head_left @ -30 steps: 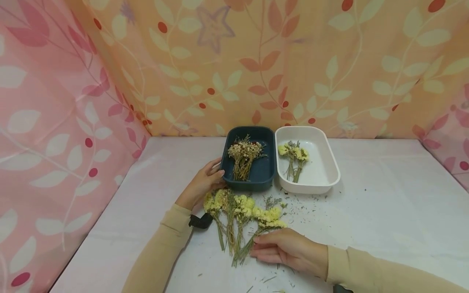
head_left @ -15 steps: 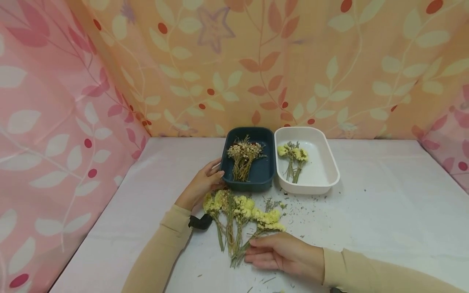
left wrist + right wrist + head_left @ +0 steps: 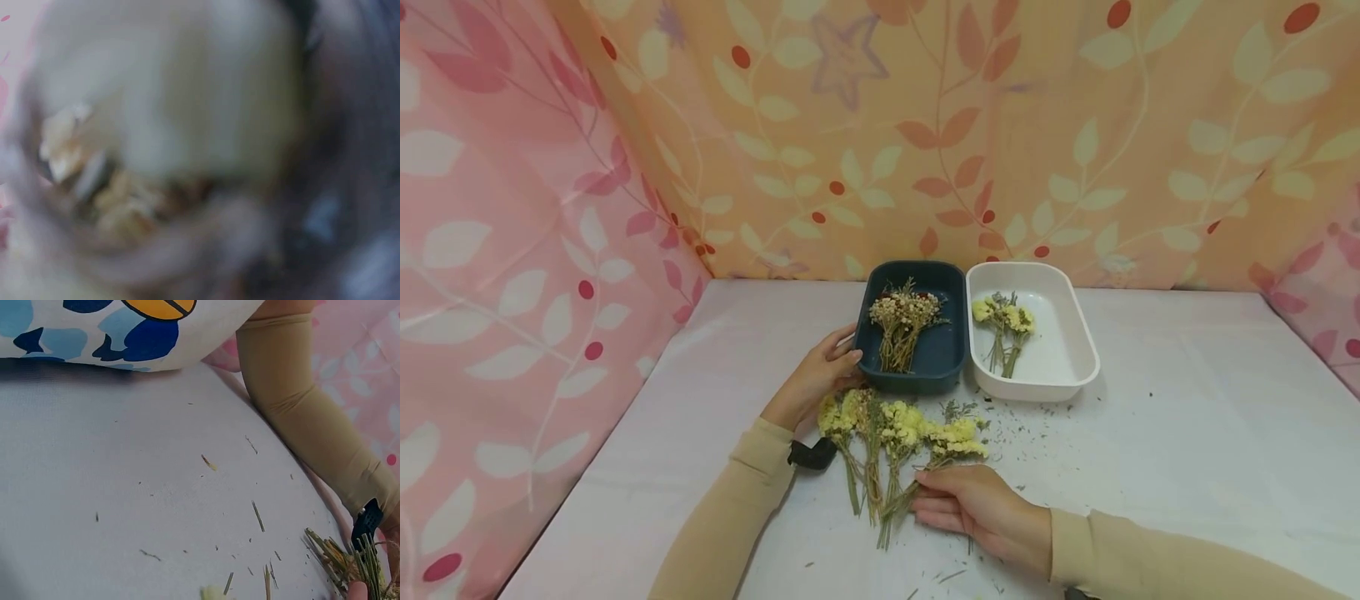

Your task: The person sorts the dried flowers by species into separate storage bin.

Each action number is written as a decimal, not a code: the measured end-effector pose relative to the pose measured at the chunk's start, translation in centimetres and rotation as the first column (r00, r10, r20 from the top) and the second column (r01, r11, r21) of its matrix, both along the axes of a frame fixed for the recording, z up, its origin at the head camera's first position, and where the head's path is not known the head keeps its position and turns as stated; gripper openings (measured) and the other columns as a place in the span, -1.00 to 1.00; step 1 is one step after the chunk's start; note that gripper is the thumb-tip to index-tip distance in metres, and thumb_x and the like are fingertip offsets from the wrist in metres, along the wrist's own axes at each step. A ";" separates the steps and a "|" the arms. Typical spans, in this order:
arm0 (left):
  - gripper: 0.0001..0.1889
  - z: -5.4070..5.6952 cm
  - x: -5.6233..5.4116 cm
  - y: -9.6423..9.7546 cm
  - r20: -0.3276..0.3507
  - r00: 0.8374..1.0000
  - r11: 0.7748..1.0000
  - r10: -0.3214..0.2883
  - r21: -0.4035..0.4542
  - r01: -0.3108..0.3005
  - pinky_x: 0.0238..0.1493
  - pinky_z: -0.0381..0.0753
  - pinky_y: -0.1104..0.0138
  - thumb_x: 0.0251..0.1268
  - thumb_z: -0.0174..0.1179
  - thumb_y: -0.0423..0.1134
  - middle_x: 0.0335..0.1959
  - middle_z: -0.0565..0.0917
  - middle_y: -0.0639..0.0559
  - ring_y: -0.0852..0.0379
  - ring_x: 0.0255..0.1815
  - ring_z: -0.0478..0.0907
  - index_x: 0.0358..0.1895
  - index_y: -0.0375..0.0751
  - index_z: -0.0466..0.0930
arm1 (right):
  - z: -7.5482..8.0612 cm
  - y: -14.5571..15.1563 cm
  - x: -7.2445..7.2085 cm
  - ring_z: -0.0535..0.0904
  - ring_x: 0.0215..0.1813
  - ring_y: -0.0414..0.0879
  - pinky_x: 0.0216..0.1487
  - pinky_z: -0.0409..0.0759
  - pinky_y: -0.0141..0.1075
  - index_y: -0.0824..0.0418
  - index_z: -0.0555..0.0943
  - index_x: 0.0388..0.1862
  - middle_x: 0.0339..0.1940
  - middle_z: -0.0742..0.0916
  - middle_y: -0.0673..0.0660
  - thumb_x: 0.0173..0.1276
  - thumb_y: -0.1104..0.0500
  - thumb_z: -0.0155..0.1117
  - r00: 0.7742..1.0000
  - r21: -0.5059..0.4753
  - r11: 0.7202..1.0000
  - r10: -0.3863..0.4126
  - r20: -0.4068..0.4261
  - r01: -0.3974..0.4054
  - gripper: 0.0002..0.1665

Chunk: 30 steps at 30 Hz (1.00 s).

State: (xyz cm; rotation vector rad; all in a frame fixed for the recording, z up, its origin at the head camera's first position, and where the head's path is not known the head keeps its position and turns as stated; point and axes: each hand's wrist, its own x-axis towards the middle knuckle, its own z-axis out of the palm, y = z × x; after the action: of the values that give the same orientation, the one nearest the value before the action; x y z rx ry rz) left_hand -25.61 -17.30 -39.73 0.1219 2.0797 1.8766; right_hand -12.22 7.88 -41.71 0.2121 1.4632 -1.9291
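Note:
My left hand [image 3: 815, 377] rests against the left side of a navy tray [image 3: 951, 354], its fingers lying along the outer wall. Several tied bunches of dried yellow flowers [image 3: 900, 427] lie in a row on the table in front of that tray. At the row's right end, my right hand [image 3: 981, 508] pinches the stems of a yellow dried-flower bunch [image 3: 957, 437] between thumb and fingers. Stem ends [image 3: 369, 565] show beside a fingertip in the right wrist view. The left wrist view is too blurred to read.
Inside the navy tray lie cream dried-flower bunches [image 3: 904, 321]. A white tray [image 3: 1078, 354] stands against its right side, with yellow bunches [image 3: 1007, 325] in it. Stem scraps [image 3: 257, 515] litter the white table [image 3: 1187, 467]. Patterned cloth [image 3: 1037, 125] closes off the back and sides.
My right hand slid slightly left and down along the stems, then back up a little at the same bunch. The left hand stays at the navy tray.

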 end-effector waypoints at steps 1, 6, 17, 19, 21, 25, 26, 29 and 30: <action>-0.34 0.0 0.0 0.0 0.001 1.000 1.000 -0.001 0.001 0.001 0.43 0.41 -0.07 0.58 0.02 -0.17 0.64 -0.03 -0.15 -0.21 0.55 0.22 0.61 0.16 -0.03 | 0.0 0.0 0.0 0.78 -0.16 -0.11 0.05 0.73 -0.22 0.55 0.45 0.20 -0.28 0.76 0.11 0.46 0.23 0.23 1.000 0.007 1.000 -0.012 -0.001 0.012 -0.52; -0.34 0.0 -0.3 0.2 -0.004 1.000 1.000 -0.011 0.006 0.011 0.43 0.42 -0.06 0.57 0.03 -0.14 0.64 0.00 -0.12 -0.17 0.53 0.27 0.60 0.17 -0.01 | 0.1 0.9 0.3 0.77 -0.16 -0.11 0.06 0.73 -0.19 0.57 0.46 0.19 -0.26 0.77 0.12 0.44 0.25 0.25 0.999 0.042 0.999 -0.023 -0.023 0.024 -0.51; -0.36 0.0 -0.2 0.0 0.001 1.000 1.000 0.001 -0.027 -0.001 0.42 0.41 -0.09 0.59 -0.01 -0.20 0.64 0.01 -0.14 -0.24 0.54 0.21 0.61 0.17 -0.02 | 1.5 4.1 1.3 0.74 -0.25 -0.21 -0.04 0.76 -0.22 0.41 0.68 -0.01 -0.31 0.77 0.02 0.36 0.16 0.36 0.989 0.151 0.985 0.097 -0.112 -0.079 -0.65; -0.35 -0.1 -0.2 -0.1 0.009 1.000 0.999 0.002 -0.032 -0.001 0.42 0.42 -0.08 0.59 0.00 -0.19 0.64 0.00 -0.13 -0.23 0.55 0.21 0.61 0.18 -0.02 | 1.9 4.6 1.3 0.75 -0.26 -0.22 -0.08 0.77 -0.24 0.42 0.68 0.00 -0.33 0.79 0.01 0.35 0.14 0.37 0.983 0.184 0.979 0.110 -0.149 -0.082 -0.61; -0.34 -0.2 -0.2 -0.1 0.009 1.000 1.000 -0.003 -0.030 0.003 0.42 0.43 -0.08 0.58 0.02 -0.17 0.65 -0.02 -0.14 -0.23 0.54 0.21 0.61 0.19 -0.03 | 2.3 5.2 1.0 0.75 -0.29 -0.23 -0.10 0.77 -0.26 0.44 0.69 0.01 -0.35 0.79 0.01 0.35 0.15 0.37 0.980 0.198 0.977 0.106 -0.169 -0.072 -0.60; -0.34 -0.2 -0.1 -0.2 0.002 1.000 1.000 -0.003 -0.021 0.003 0.41 0.44 -0.08 0.57 0.04 -0.15 0.64 0.00 -0.13 -0.24 0.51 0.27 0.61 0.20 -0.02 | 2.9 6.1 0.5 0.75 -0.32 -0.24 -0.12 0.77 -0.27 0.43 0.68 0.02 -0.38 0.78 -0.02 0.36 0.14 0.36 0.974 0.206 0.975 0.120 -0.193 -0.080 -0.60; -0.34 -0.2 -0.1 -0.2 -0.002 1.000 1.000 -0.006 -0.021 0.006 0.41 0.43 -0.08 0.57 0.03 -0.16 0.64 0.00 -0.14 -0.25 0.51 0.28 0.61 0.18 -0.02 | 3.1 6.2 0.3 0.75 -0.32 -0.25 -0.12 0.77 -0.27 0.44 0.68 0.02 -0.38 0.78 -0.02 0.37 0.14 0.35 0.973 0.204 0.975 0.127 -0.195 -0.086 -0.60; -0.33 -0.1 -0.1 -0.2 -0.003 1.000 1.000 -0.008 -0.023 0.008 0.42 0.42 -0.09 0.57 0.03 -0.16 0.64 0.00 -0.14 -0.25 0.52 0.25 0.61 0.17 -0.03 | 3.6 6.7 -0.1 0.74 -0.33 -0.26 -0.14 0.77 -0.29 0.41 0.69 0.01 -0.38 0.76 -0.04 0.37 0.12 0.35 0.970 0.224 0.970 0.138 -0.199 -0.093 -0.61; -0.33 -0.1 0.0 -0.2 -0.003 1.000 1.000 -0.007 -0.025 0.007 0.42 0.42 -0.09 0.57 0.03 -0.16 0.64 0.00 -0.14 -0.24 0.53 0.24 0.61 0.17 -0.03 | 3.7 6.9 -0.3 0.73 -0.33 -0.27 -0.14 0.77 -0.30 0.40 0.70 0.01 -0.37 0.76 -0.04 0.38 0.12 0.35 0.969 0.229 0.969 0.140 -0.204 -0.092 -0.62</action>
State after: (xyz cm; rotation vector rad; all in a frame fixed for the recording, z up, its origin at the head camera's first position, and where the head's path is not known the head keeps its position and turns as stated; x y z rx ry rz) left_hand -25.66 -17.48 -39.86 0.1257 2.1013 1.8471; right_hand -12.52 14.76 -37.97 0.0098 1.7932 -1.7393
